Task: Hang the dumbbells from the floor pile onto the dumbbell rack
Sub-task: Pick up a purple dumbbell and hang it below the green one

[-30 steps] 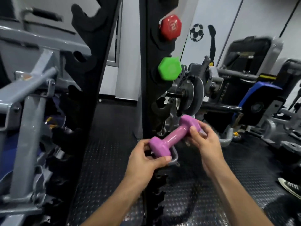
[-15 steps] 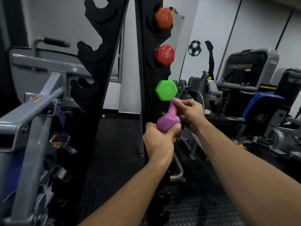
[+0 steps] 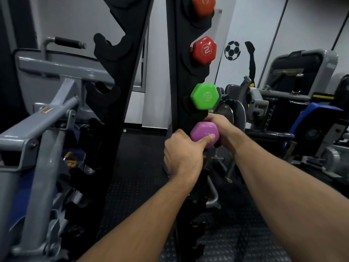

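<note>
A purple dumbbell sits end-on at a slot of the black dumbbell rack, just below a green dumbbell. My left hand grips its near head from below, thumb across the purple face. My right hand holds it from the right, behind the head. Above the green one hang a red dumbbell marked 2 and an orange dumbbell. The purple dumbbell's handle and far head are hidden by the rack and my hands.
A second black rack upright with bare hooks stands to the left. A grey machine frame fills the left side. Weight machines crowd the right background. Black studded rubber floor lies between the rack posts.
Both hands turned the purple dumbbell from pointing away to end-on and moved it into the rack under the green dumbbell. The view came closer to the rack.
</note>
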